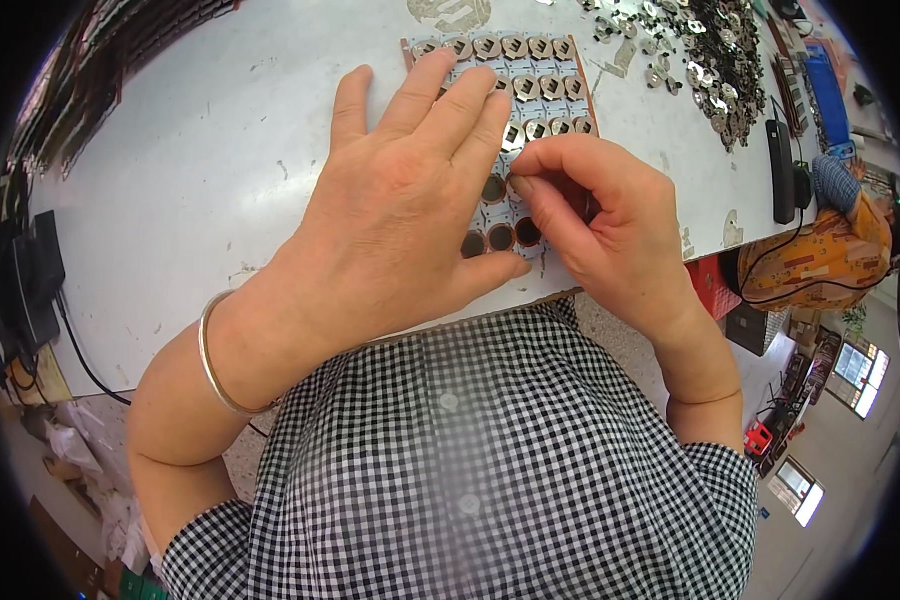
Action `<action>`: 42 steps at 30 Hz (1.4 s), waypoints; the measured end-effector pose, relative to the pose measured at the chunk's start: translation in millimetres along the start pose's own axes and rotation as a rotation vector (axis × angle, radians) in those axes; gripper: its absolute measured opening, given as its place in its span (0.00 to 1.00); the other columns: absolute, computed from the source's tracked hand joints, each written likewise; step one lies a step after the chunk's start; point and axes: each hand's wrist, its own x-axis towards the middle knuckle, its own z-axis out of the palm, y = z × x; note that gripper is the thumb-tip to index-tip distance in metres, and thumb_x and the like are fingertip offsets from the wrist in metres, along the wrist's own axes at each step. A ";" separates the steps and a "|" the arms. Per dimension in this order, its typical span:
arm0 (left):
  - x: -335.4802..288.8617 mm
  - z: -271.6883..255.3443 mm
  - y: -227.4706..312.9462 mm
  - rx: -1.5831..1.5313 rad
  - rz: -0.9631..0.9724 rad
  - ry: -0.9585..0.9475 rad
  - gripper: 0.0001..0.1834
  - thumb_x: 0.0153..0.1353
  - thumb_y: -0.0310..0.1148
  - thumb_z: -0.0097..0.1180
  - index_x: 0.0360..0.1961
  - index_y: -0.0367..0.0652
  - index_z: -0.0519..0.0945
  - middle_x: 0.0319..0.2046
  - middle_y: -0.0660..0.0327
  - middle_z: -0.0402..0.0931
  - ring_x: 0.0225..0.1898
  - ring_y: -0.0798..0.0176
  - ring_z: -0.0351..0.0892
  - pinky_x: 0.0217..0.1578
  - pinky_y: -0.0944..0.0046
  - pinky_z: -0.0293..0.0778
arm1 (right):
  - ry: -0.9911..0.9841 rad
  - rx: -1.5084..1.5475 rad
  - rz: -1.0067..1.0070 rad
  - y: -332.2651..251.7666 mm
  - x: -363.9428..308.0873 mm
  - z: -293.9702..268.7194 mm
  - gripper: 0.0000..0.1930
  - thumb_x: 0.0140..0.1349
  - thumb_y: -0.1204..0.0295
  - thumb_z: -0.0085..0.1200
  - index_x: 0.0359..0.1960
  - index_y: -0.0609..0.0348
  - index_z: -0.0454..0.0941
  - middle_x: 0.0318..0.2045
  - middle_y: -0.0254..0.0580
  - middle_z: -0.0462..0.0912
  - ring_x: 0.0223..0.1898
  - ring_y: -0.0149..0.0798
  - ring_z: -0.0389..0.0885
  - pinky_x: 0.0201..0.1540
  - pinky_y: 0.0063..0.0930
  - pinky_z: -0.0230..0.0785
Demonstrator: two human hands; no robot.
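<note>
A pale, grey-white tabletop (230, 140), scuffed with worn patches and dark scratches, carries a brown-edged panel (535, 88) close to its near edge, set with rows of round metal pieces and, at the near end, dark discs. Loose metal parts (715, 75) lie scattered and heaped, silver mixed with black, at the far right. Long dark brown strips (100, 75) are stacked at the far left, and a slim black box (780, 172) sits along the right edge.

Part of the panel (548, 67) out of sight beneath the hands (400, 190)
</note>
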 end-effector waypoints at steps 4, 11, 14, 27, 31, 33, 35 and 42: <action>0.1 0.9 -0.6 0.002 0.000 0.002 0.52 0.40 0.49 0.76 0.65 0.32 0.72 0.66 0.47 0.70 0.72 0.40 0.63 0.65 0.30 0.58 | 0.193 -0.176 -0.150 8.1 -2.4 7.0 0.09 0.56 0.76 0.68 0.38 0.56 0.85 0.34 0.37 0.83 0.36 0.41 0.81 0.36 0.33 0.75; -0.5 2.5 -0.9 0.003 0.000 0.014 0.52 0.41 0.50 0.76 0.64 0.32 0.73 0.66 0.47 0.70 0.72 0.40 0.63 0.66 0.31 0.57 | 0.165 -0.217 -0.177 15.6 -12.1 5.9 0.14 0.56 0.80 0.70 0.45 0.60 0.87 0.40 0.38 0.80 0.36 0.32 0.79 0.34 0.23 0.73; -0.3 2.4 0.1 0.008 -0.004 0.011 0.52 0.41 0.51 0.76 0.65 0.32 0.72 0.67 0.48 0.70 0.72 0.40 0.63 0.67 0.30 0.57 | 0.183 -0.290 -0.265 16.1 -12.0 4.7 0.14 0.55 0.79 0.70 0.45 0.60 0.87 0.38 0.39 0.81 0.34 0.34 0.79 0.33 0.25 0.73; 3.5 -3.2 3.3 0.050 -0.012 -0.076 0.55 0.42 0.53 0.76 0.68 0.31 0.70 0.69 0.46 0.66 0.74 0.41 0.58 0.68 0.29 0.52 | 0.175 -0.293 -0.393 26.0 -7.7 3.7 0.15 0.52 0.77 0.71 0.43 0.58 0.88 0.31 0.35 0.82 0.31 0.38 0.77 0.31 0.30 0.70; 3.9 -2.8 1.8 0.058 -0.009 -0.087 0.55 0.43 0.53 0.76 0.69 0.32 0.69 0.70 0.45 0.65 0.75 0.40 0.58 0.69 0.30 0.50 | 0.115 -0.360 -0.321 23.0 -11.9 -0.5 0.15 0.54 0.78 0.69 0.46 0.57 0.87 0.31 0.36 0.82 0.30 0.36 0.77 0.31 0.29 0.70; 3.9 -2.5 0.5 0.038 -0.011 -0.098 0.55 0.44 0.54 0.75 0.69 0.32 0.68 0.71 0.45 0.64 0.75 0.40 0.57 0.70 0.31 0.49 | 0.175 -0.246 -0.292 25.6 -8.4 -5.9 0.14 0.57 0.78 0.67 0.47 0.58 0.87 0.32 0.37 0.82 0.30 0.36 0.77 0.32 0.28 0.70; 2.2 -2.8 1.6 0.045 -0.015 -0.097 0.56 0.44 0.54 0.75 0.70 0.32 0.68 0.71 0.45 0.64 0.75 0.40 0.57 0.70 0.31 0.48 | 0.222 -0.128 -0.266 35.4 -2.7 -19.8 0.13 0.60 0.79 0.64 0.48 0.59 0.86 0.34 0.38 0.83 0.30 0.35 0.77 0.33 0.27 0.70; 2.9 -3.8 1.8 0.048 -0.014 -0.121 0.57 0.45 0.55 0.74 0.71 0.32 0.67 0.72 0.45 0.64 0.76 0.39 0.56 0.71 0.31 0.47 | 0.372 -0.441 -0.165 89.3 9.2 -63.9 0.12 0.68 0.78 0.57 0.51 0.62 0.85 0.39 0.37 0.83 0.31 0.27 0.75 0.34 0.21 0.67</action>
